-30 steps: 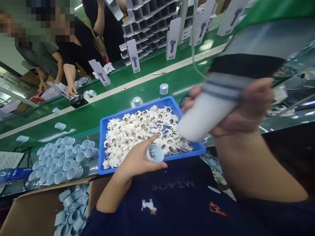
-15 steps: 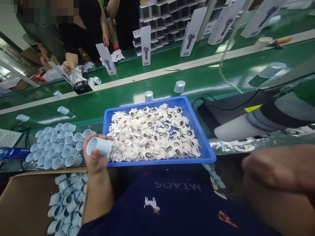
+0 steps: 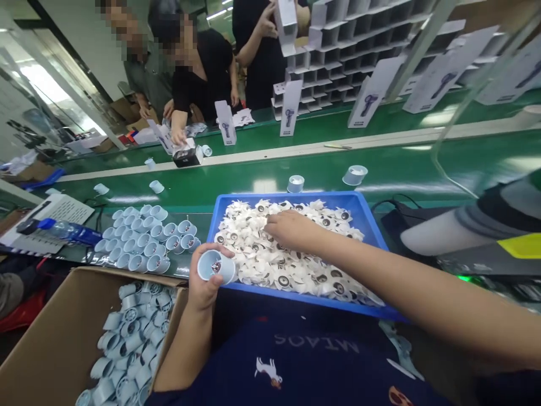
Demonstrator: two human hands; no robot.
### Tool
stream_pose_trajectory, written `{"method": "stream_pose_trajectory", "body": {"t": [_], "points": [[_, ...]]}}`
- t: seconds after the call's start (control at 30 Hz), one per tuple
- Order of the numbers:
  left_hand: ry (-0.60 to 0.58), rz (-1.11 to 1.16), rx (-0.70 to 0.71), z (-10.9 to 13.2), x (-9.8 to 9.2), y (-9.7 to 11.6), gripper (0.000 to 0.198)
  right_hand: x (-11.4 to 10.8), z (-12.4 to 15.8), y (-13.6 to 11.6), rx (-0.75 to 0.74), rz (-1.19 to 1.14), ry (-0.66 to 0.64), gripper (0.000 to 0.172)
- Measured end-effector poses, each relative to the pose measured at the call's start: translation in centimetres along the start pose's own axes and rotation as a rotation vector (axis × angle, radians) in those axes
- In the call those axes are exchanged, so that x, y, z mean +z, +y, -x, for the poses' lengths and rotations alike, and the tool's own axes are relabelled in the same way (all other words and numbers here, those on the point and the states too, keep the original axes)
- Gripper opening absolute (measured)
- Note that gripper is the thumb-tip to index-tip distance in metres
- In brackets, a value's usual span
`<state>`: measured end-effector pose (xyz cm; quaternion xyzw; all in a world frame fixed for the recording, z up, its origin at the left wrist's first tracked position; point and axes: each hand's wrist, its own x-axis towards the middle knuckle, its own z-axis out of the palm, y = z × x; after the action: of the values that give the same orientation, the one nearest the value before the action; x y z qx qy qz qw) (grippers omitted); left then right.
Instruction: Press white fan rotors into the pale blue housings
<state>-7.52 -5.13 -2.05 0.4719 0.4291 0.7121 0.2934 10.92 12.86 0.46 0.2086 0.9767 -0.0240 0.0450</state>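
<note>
From the head camera, looking down over a navy T-shirt, the person's left hand (image 3: 203, 283) holds a pale blue plastic cup (image 3: 216, 267) at the front edge of a blue plastic tray (image 3: 338, 198), open end facing up. The fingers wrap around the cup's outer wall, with the fingertips curling up to the rim; something small and dark sits inside. The cup looks light and stiff, so its smooth outer wall seems the natural place to grip. The right hand (image 3: 291, 230) reaches across the tray, its fingers (image 3: 270, 224) lying close together on a heap of white frilled parts (image 3: 274, 265). Whether they pinch a piece cannot be told. Each part has a round, dark-centred hub; the parts look thin, light and easily tangled, so the hub is probably the safest hold. Rows of upright cups (image 3: 143, 237) stand left of the tray on a green conveyor belt (image 3: 422, 158), and more cups (image 3: 131, 344) lie loose in a cardboard box (image 3: 54, 332) below. Beyond the belt, a co-worker's hand (image 3: 178, 135) rests near a small black box (image 3: 186, 157).
</note>
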Motion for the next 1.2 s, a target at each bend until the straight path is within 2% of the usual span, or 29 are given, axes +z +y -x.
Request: {"method": "stream_pose_trajectory", "body": {"t": [0.13,0.37,0.5,0.6,0.73,0.87,0.97,1.03,1.1,1.2], "points": [[0.068,0.000,-0.026,0.1,-1.5,-0.5,0.054,-0.3,-0.3,-0.7,0.118,0.055,-0.052,0.021],[-0.114,0.003,-0.102,-0.2,0.2,-1.6,0.057,-1.2,-1.7,-3.1,0.128,0.128,-0.093,0.028],[-0.104,-0.039,-0.148,-0.4,0.5,-1.5,0.059,-0.9,-1.1,-2.2,0.185,0.108,-0.145,0.026],[-0.093,-0.056,-0.132,-0.6,0.5,-1.7,0.059,-0.5,-0.2,-1.0,0.208,0.052,-0.172,0.025],[-0.094,-0.081,-0.140,-1.0,1.0,-2.5,0.071,-0.2,0.7,-0.3,0.264,-0.081,-0.108,0.020],[-0.120,-0.253,-0.139,-1.8,2.1,-2.4,0.066,0.0,1.2,0.1,0.359,-0.350,0.050,0.020],[-0.169,-0.424,-0.006,-2.3,2.7,-1.2,0.059,-0.1,2.4,0.8,0.400,-0.724,0.175,0.027],[-0.240,-0.499,0.081,-2.4,2.9,-0.6,0.059,-0.3,3.7,0.9,0.359,-1.041,0.223,0.034],[-0.307,-0.499,0.105,-2.3,3.2,-0.3,0.063,-0.6,5.1,0.5,0.276,-1.344,0.244,0.039],[-0.319,-0.495,0.097,-2.0,4.2,-0.4,0.069,-0.8,6.8,-0.7,0.170,-1.668,0.258,0.043]]}}
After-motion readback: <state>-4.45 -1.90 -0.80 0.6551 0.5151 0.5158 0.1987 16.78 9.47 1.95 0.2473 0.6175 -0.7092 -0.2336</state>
